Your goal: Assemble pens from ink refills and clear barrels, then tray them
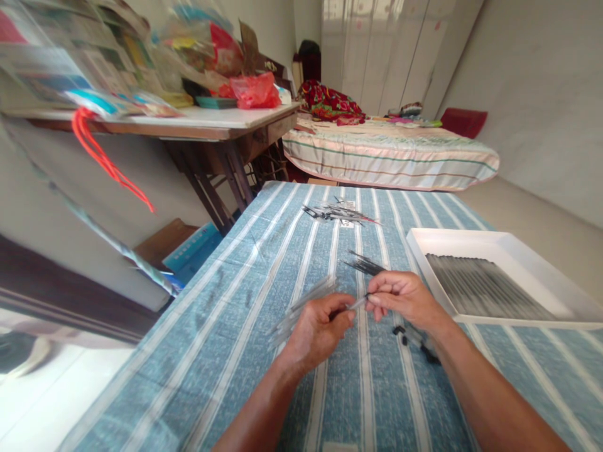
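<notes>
Over the middle of the striped table, my left hand (320, 326) is closed around a thin, translucent pen-like tube (359, 302). My right hand (400, 296) pinches the tube's far end, where a small dark piece shows between finger and thumb; its exact kind is too small to tell. Beside my left hand lies a pile of clear tubes (301, 304). A bundle of thin black sticks (362, 263) rests just beyond my right hand. Several small black caps or plugs (400, 334) are scattered under my right forearm, which partly hides them.
A white open box (513, 251) on the right holds a row of dark, slim tubes (480, 282). Farther back lies a loose pile of thin dark pieces (336, 213). A cluttered side table (202, 119) stands at left, a bed (391, 150) behind.
</notes>
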The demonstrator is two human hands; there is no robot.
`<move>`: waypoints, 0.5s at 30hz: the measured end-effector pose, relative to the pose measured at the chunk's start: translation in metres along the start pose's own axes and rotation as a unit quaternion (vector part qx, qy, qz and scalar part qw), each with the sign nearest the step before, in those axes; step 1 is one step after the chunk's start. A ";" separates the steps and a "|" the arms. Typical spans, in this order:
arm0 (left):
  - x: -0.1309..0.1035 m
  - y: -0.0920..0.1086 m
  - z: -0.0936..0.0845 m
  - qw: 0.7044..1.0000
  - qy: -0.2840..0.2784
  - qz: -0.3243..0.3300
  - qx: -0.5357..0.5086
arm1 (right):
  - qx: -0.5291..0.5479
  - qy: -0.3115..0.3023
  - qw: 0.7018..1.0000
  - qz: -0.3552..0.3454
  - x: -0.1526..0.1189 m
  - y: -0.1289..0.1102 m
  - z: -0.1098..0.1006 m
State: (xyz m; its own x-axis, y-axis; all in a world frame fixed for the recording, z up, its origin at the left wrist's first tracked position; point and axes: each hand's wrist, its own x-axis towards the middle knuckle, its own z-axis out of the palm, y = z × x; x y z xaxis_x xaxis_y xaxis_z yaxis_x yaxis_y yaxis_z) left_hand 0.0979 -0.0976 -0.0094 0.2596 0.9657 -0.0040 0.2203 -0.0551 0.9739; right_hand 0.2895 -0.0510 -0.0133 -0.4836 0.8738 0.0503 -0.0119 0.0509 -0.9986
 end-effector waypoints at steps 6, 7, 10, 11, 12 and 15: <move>0.001 -0.002 -0.002 0.999 -0.011 0.014 0.049 | -0.070 -0.007 0.998 0.004 -0.001 -0.001 -0.004; 0.001 -0.003 -0.002 0.998 -0.009 0.018 0.061 | -0.080 -0.006 0.997 0.006 -0.001 -0.001 -0.004; 0.002 -0.005 -0.003 0.995 -0.009 0.028 0.091 | -0.098 -0.014 0.995 0.011 0.000 0.001 -0.004; 0.002 -0.005 -0.003 0.995 -0.010 0.031 0.098 | -0.100 -0.019 0.995 0.012 0.000 0.002 -0.004; 0.002 -0.005 -0.003 0.994 -0.012 0.033 0.104 | -0.102 -0.024 0.994 0.015 0.000 0.002 -0.004; 0.002 -0.006 -0.003 0.992 -0.015 0.038 0.120 | -0.107 -0.036 0.993 0.029 0.000 0.001 -0.003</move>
State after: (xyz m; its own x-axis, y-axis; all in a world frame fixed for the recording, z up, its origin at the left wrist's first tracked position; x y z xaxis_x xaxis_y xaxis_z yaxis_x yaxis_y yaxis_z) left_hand 0.0945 -0.0943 -0.0144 0.3102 0.9490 0.0571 0.4165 -0.1896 0.8891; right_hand 0.2924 -0.0489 -0.0144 -0.5386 0.8424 -0.0159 0.2012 0.1103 -0.9733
